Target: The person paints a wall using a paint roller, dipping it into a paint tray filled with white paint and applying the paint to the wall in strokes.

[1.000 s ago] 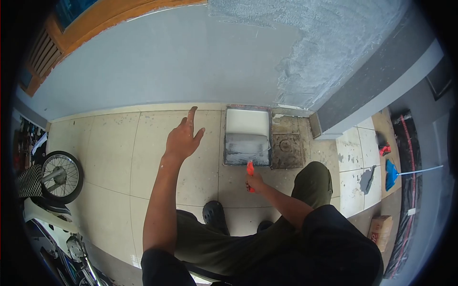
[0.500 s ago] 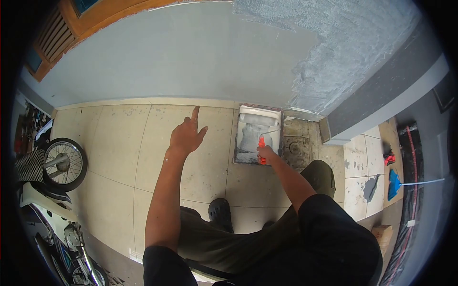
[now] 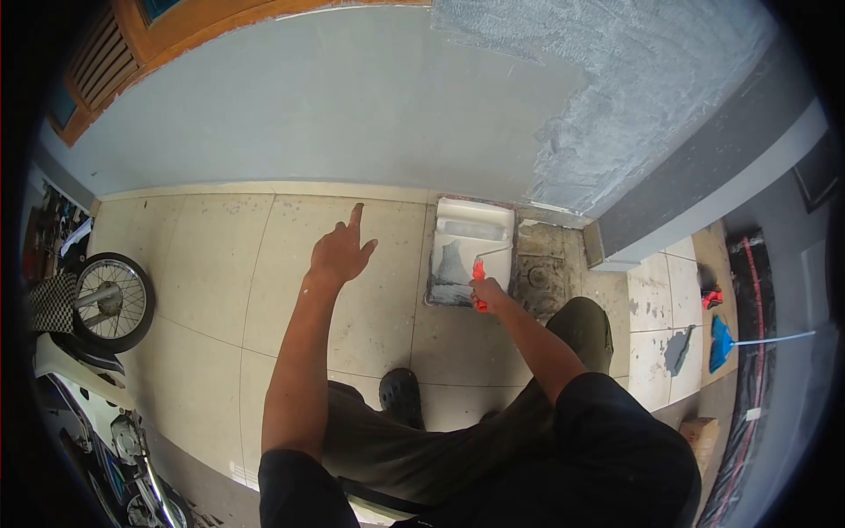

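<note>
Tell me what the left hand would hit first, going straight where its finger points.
The left hand would probably meet the grey wall or the pale skirting at its foot; depth is unclear.

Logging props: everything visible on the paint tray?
The paint tray is rectangular, dark-rimmed, material unclear. It lies on the tiled floor near the wall. White paint coats its far end and some of the ramp; the near end is smeared grey. The roller sits in the far end. The right hand hides part.
</note>
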